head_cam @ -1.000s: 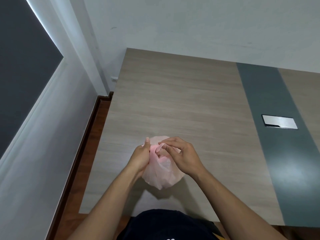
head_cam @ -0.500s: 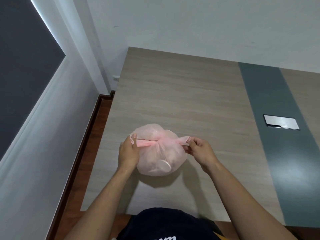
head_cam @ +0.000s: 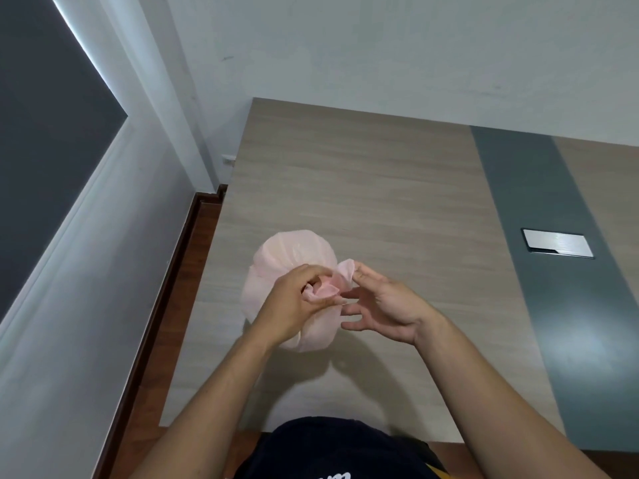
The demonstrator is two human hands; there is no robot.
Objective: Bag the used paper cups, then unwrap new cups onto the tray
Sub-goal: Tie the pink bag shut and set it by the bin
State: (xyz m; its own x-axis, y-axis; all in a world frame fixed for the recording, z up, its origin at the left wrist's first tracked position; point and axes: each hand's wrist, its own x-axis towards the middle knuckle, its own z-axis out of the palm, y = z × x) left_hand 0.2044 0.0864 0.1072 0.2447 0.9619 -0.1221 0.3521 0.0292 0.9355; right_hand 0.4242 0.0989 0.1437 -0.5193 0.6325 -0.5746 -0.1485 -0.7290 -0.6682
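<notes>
One pink bag, left hand gripping it, right hand touching it

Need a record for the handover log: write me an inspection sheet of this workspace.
Surface: wood-grain table with a grey strip; the bag rests on it.
Job's things: pink plastic bag, bulging, top gathered; contents unclear. Tray and new cups not in view.
Clutter: nothing seen.
Hands: left hand grips the bag's gathered handles; right hand has fingers spread beside a handle loop.
Cables: nothing seen; a metal cover plate sits in the grey strip.
Surroundings: white wall behind the table, dark panel on the left, wooden floor.
</notes>
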